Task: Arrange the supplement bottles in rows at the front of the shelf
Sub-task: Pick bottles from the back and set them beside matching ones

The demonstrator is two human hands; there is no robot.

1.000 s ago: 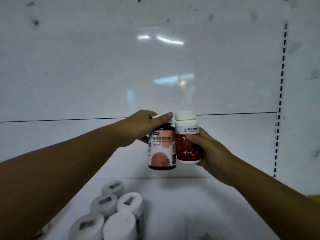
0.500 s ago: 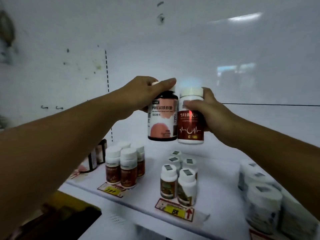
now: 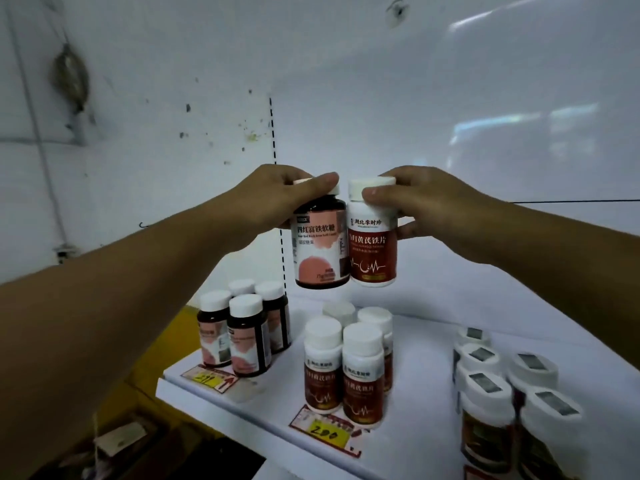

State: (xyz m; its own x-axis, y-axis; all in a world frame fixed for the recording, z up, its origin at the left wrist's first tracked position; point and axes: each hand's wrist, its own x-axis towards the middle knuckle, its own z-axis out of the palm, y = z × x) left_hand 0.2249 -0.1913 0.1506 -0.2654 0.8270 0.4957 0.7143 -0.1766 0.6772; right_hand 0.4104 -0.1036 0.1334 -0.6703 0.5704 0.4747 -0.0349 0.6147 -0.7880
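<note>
– Head view: what has each hand got?

– Left hand is closed over the cap of a dark bottle with a pink label; right hand grips a white bottle with a red label, near its cap. Both bottles hang upright in the air, sides touching, above the shelf.

– And on the shelf?

– Four dark bottles grouped at the left front corner, four white red-labelled ones beside them, each group behind a price tag. Bigger white-capped jars sit to the right, cut off by the frame.

– Can you read the labels?

– Held ones show Chinese print; the small lines are too blurred.
</note>
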